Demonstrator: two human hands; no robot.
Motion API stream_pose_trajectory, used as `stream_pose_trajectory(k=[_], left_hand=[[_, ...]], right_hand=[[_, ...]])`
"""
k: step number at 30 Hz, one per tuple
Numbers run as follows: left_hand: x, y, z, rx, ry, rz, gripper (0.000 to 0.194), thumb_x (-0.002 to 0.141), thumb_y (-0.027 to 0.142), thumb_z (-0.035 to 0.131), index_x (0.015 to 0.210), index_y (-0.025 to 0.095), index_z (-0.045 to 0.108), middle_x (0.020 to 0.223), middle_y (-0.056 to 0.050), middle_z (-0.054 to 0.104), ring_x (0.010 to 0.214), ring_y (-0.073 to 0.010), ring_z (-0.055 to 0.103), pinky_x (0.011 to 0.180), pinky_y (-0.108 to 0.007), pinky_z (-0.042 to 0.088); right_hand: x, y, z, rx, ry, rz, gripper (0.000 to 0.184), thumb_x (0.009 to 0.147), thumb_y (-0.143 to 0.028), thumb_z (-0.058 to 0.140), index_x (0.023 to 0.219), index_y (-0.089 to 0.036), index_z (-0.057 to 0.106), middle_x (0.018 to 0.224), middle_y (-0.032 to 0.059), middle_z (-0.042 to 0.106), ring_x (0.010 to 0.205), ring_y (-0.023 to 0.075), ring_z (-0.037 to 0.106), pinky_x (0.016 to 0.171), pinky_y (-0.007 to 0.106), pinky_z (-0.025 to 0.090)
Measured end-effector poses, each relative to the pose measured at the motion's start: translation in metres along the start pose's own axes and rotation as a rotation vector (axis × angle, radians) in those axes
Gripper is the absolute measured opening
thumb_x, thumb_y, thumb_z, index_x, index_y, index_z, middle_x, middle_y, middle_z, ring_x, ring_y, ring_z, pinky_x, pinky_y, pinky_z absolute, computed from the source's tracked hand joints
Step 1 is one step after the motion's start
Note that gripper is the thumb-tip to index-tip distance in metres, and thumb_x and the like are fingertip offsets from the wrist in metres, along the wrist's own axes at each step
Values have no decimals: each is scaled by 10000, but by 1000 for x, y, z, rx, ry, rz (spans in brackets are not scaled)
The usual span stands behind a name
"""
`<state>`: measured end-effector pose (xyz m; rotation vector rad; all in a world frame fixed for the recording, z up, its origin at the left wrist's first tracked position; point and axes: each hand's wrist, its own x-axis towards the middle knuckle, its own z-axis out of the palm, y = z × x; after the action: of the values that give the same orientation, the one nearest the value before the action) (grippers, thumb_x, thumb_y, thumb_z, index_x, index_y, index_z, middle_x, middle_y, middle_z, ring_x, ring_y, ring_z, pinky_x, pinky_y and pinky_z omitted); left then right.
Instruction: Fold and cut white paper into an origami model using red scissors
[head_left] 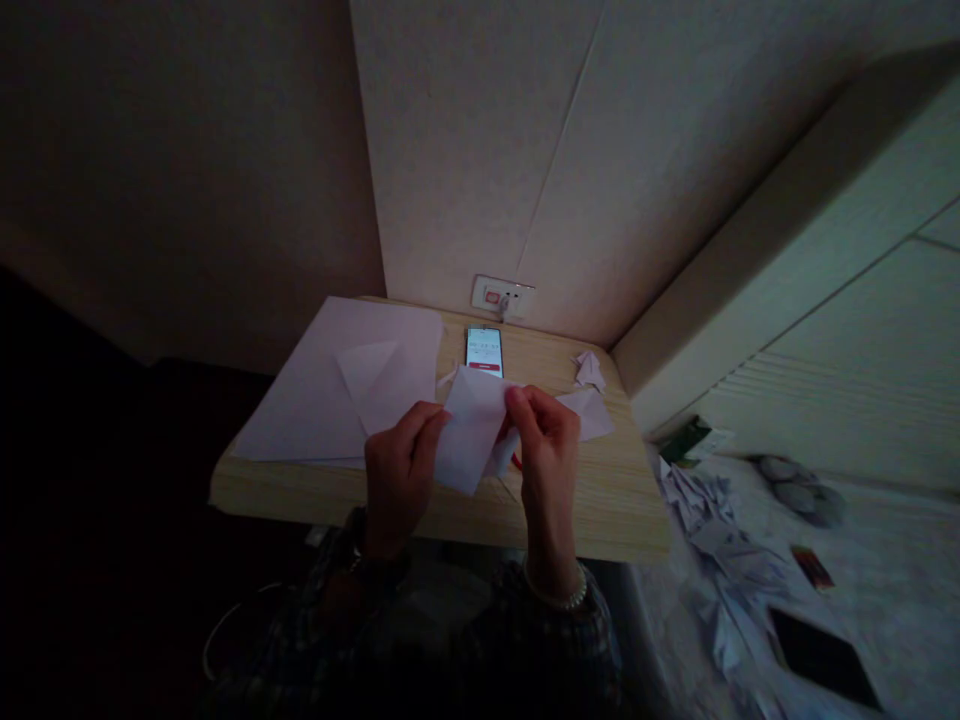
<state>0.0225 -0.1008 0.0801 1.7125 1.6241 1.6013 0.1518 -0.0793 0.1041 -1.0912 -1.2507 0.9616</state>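
Observation:
Both of my hands hold a folded piece of white paper point(471, 428) above the front of a small wooden table point(600, 500). My left hand point(401, 470) pinches its left edge with thumb and fingers closed. My right hand point(546, 440) grips the upper right part, fingers closed round it. A bead bracelet sits on my right wrist. Something red point(517, 461) shows just under the paper by my right hand.
Large white sheets point(330, 385) lie on the table's left half. A lit phone point(484, 351) lies near the wall socket point(501, 296). A small folded paper figure point(589, 369) sits at the back right. A pile of folded papers point(712, 540) and a dark phone point(821, 655) lie on the bed at right.

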Motion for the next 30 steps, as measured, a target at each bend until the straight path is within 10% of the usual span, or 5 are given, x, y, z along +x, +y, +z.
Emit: stream_pose_trajectory(k=[10, 14, 19, 23, 30], left_hand=[[10, 0, -5, -255, -143, -261, 199, 797, 308, 534, 665, 173, 598, 548, 25, 519, 509, -110, 459, 460, -202, 339], [17, -3, -10, -536, -193, -557, 225, 708, 390, 642, 738, 167, 640, 575, 11, 592, 477, -118, 491, 421, -208, 346], [20, -3, -16, -682, -482, -752, 359, 655, 384, 713, 939, 170, 672, 712, -51, 698, 527, -156, 587, 455, -230, 408], [21, -9, -14, -637, -689, -703, 393, 677, 403, 692, 1014, 201, 676, 641, -33, 678, 457, -141, 546, 406, -218, 357], [19, -21, -13, -536, -598, -425, 343, 730, 523, 595, 684, 195, 684, 489, -28, 582, 453, -164, 533, 433, -267, 433]], right_hand=[[6, 10, -29, -255, 110, -235, 164, 891, -244, 476, 936, -211, 630, 909, 34, 667, 828, 164, 606, 679, 272, 472], [4, 21, -56, -472, 72, -431, 369, 889, -150, 429, 1216, -269, 553, 1268, 67, 566, 1181, 206, 502, 935, 392, 445], [-3, 14, -55, -343, -194, -338, 614, 859, -230, 558, 1413, -341, 319, 1513, 64, 312, 1334, 237, 383, 977, 420, 448], [-6, 4, -43, -233, -313, -382, 125, 846, -251, 604, 930, -287, 689, 1394, 15, 485, 1305, 239, 420, 1056, 426, 364], [-7, 14, -33, -162, -92, -146, 134, 802, -331, 655, 729, -219, 647, 691, -12, 636, 680, 159, 581, 660, 280, 449]])
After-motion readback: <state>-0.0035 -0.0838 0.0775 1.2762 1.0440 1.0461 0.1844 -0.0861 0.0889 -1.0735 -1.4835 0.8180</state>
